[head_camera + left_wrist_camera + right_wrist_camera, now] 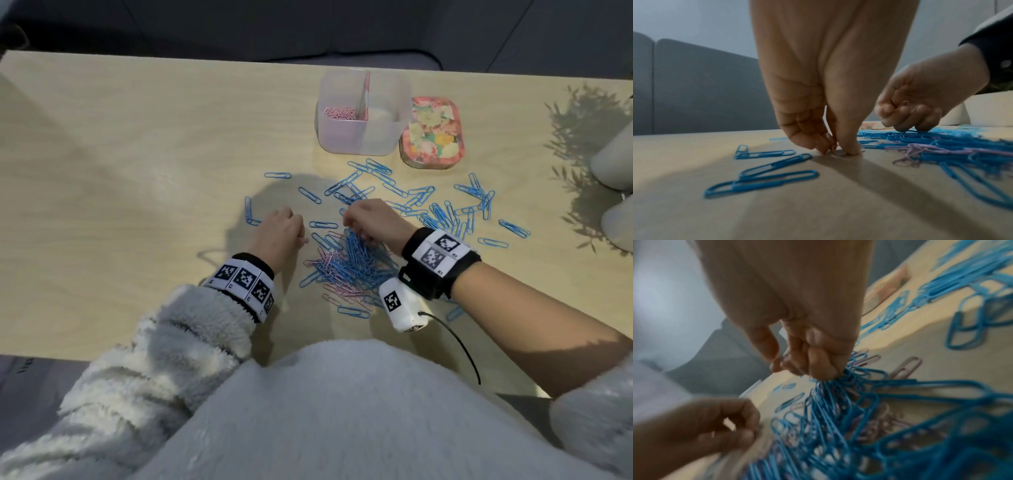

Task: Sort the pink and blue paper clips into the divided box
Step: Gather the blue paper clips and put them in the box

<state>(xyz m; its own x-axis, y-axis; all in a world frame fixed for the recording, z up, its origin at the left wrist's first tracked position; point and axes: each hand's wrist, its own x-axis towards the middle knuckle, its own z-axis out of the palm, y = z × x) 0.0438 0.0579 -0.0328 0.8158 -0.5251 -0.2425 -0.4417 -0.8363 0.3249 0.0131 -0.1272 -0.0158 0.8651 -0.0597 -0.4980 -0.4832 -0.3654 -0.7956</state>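
A clear divided box [364, 144] stands at the back of the table, with pink clips [340, 113] in its left compartment. In front of me lies a mixed pile of blue and pink paper clips [346, 263]. My left hand [301, 236] is at the pile's left edge. In the left wrist view my left hand [835, 150] pinches a pink clip [838, 152] against the table between thumb and finger. My right hand [352, 226] is at the top of the pile. Its curled fingers [920, 112] hold a pink clip [905, 104], and its fingertips [824, 369] touch the blue clips.
Loose blue clips [442, 209] are scattered to the right and behind the pile. A floral tin [432, 132] sits right of the box. White pots [613, 161] stand at the table's right edge. My fleece-covered body is at the near edge.
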